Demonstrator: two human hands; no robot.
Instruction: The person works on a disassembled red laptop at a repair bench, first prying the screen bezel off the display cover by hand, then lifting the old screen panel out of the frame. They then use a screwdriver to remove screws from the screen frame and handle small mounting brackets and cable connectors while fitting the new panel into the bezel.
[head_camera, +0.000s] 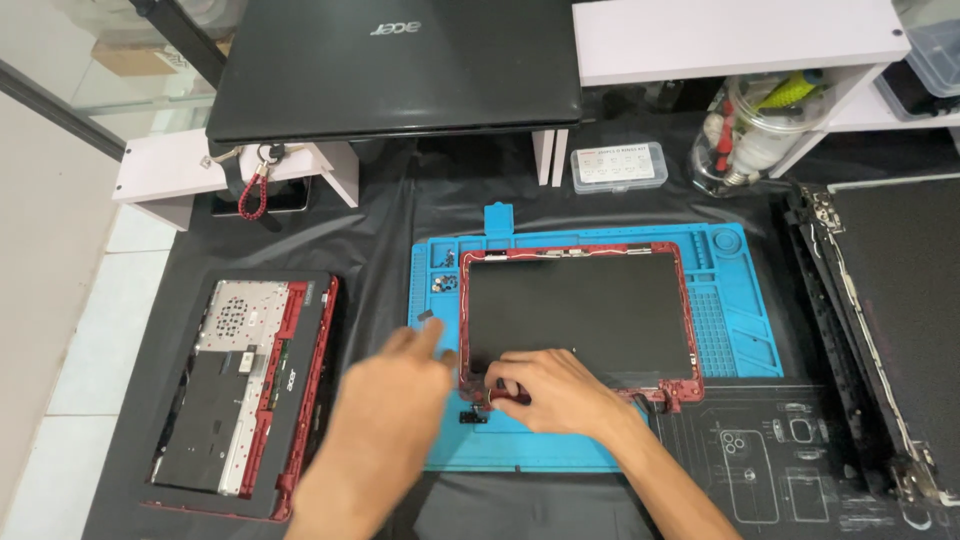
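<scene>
The red-framed laptop screen panel (580, 310) lay flat on the blue silicone repair mat (745, 330). The right hand (555, 392) pinched its lower-left hinge corner (497, 393). The left hand (395, 400) hovered with fingers loosely spread beside the mat's left edge. A bare dark cloth (380, 220) lay around; the opened red laptop base (245, 390) sat well left.

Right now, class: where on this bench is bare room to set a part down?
Bare black cloth lies between the red laptop base and the blue mat. The mat's near edge is crowded by both hands, left and right, at the red screen frame.
</scene>
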